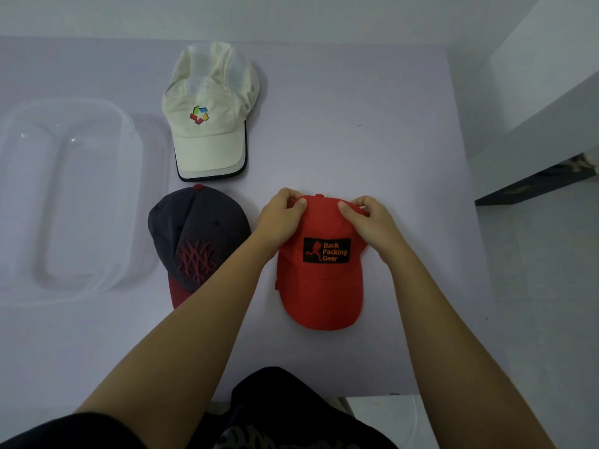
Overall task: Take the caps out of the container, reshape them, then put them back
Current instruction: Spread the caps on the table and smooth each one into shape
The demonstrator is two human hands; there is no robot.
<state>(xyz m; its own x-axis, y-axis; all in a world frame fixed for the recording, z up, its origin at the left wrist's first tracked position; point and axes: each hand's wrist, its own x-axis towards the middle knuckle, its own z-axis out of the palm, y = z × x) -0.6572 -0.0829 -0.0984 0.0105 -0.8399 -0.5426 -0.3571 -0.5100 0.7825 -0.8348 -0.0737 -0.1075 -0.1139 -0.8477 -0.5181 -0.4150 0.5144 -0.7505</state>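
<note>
the red cap (319,286) carries a black rectangular patch (326,250) on its front panel, with orange lettering in three lines: "back", "packing", "gear". left of the words, on the same patch, stands a small orange running figure (312,249). the cream cap (210,140) shows a wordless emblem (199,115) on its front, a ring of red, green, blue and yellow blocks. the dark cap (194,222) bears a red embroidered tangle of crossing lines (195,259); no letters can be made out in it.
</note>
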